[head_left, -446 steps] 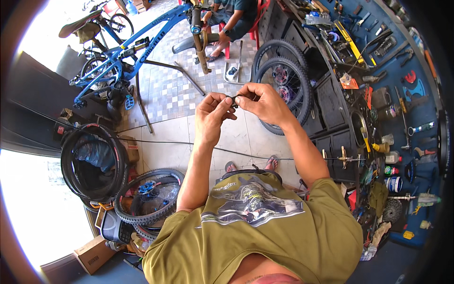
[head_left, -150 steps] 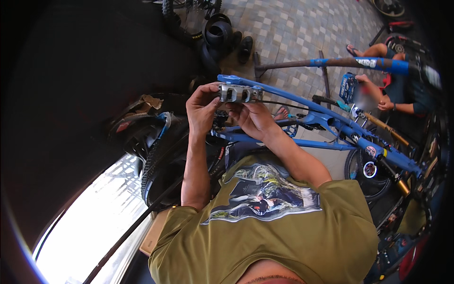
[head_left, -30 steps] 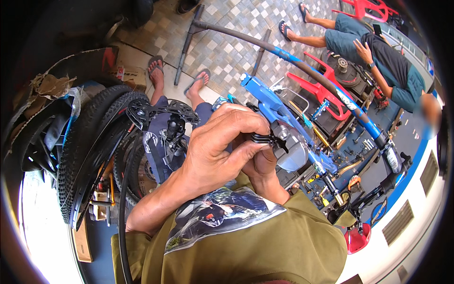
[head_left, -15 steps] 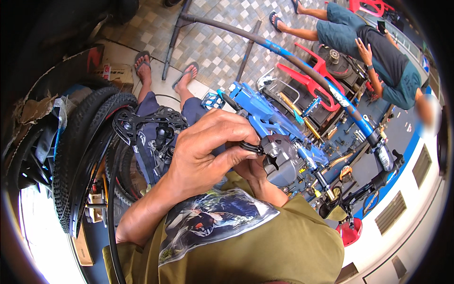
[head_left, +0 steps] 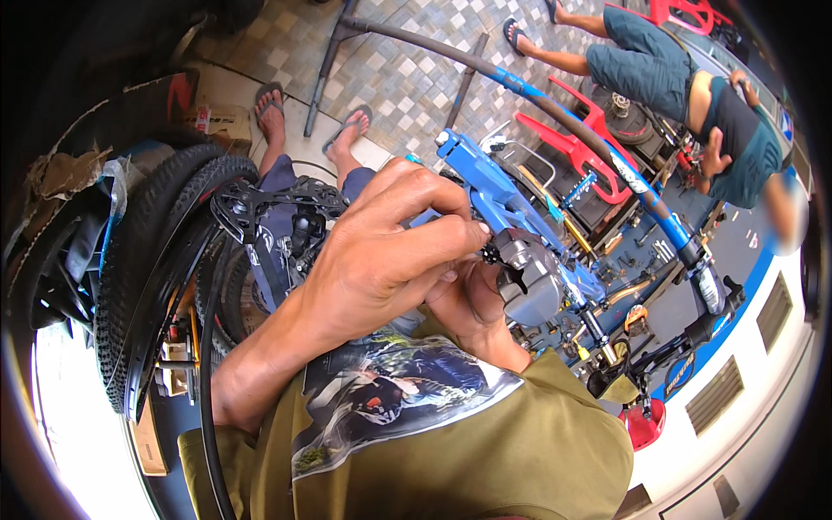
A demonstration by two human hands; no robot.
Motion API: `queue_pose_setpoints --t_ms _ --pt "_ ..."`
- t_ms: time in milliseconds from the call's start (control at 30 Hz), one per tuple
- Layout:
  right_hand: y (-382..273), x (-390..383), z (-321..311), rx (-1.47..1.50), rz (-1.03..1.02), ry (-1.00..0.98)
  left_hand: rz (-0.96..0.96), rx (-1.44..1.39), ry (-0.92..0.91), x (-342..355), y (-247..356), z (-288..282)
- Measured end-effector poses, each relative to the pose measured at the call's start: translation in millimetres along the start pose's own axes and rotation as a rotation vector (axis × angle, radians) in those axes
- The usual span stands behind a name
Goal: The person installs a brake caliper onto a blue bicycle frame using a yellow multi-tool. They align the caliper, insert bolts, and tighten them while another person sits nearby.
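My left hand (head_left: 394, 247) reaches across from the lower left, its thumb and fingers pinched together beside a rounded grey-and-black housing (head_left: 533, 282). Whatever small piece is between the fingertips cannot be made out; a bit of black shows at the housing's edge. Close behind, my right hand (head_left: 477, 299) is bent up under the left fingertips and beside the housing. Most of its fingers are hidden, so its grip does not show. Just beyond both hands is a broad blue frame part (head_left: 494, 182).
Bicycle tyres (head_left: 147, 260) are stacked on the left, near a black derailleur (head_left: 303, 225). A blue-and-dark tubular stand (head_left: 555, 113) arches overhead to the right. Red plastic chairs (head_left: 576, 130), scattered tools (head_left: 637, 251) and another person (head_left: 659, 78) are on the far right.
My left fingers have shifted slightly up and right, covering the black piece seen between them before. The grey housing sits a little higher and further right. The other person has turned and moved an arm.
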State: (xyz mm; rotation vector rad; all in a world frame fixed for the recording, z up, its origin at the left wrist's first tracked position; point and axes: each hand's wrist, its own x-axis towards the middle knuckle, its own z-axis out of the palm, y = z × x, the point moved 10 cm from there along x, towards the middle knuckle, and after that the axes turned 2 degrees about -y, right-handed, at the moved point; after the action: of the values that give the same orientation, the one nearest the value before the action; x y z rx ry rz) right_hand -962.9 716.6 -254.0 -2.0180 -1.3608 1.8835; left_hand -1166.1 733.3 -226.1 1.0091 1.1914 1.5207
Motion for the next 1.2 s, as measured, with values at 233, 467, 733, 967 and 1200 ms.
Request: queue_pose_setpoints --t_ms 233,467,733,967,1200 --pt "3 -2 -1 0.174 -0.006 -0.029 -0.065 -0.103 0.079 -9 -6 4" --pt "13 5 0 0.369 0.016 -0.06 -0.047 -0.047 0.045 -9 0 1" --pt "19 12 1 0.577 0.058 -0.082 0.109 0.104 0.062 -5 22 -4" --pt "8 7 21 0.985 0.142 -0.184 0.11 0.125 0.033 -4 28 -2" --pt "22 1 26 1.139 0.352 -0.183 0.049 0.058 0.1 -7 24 -9"
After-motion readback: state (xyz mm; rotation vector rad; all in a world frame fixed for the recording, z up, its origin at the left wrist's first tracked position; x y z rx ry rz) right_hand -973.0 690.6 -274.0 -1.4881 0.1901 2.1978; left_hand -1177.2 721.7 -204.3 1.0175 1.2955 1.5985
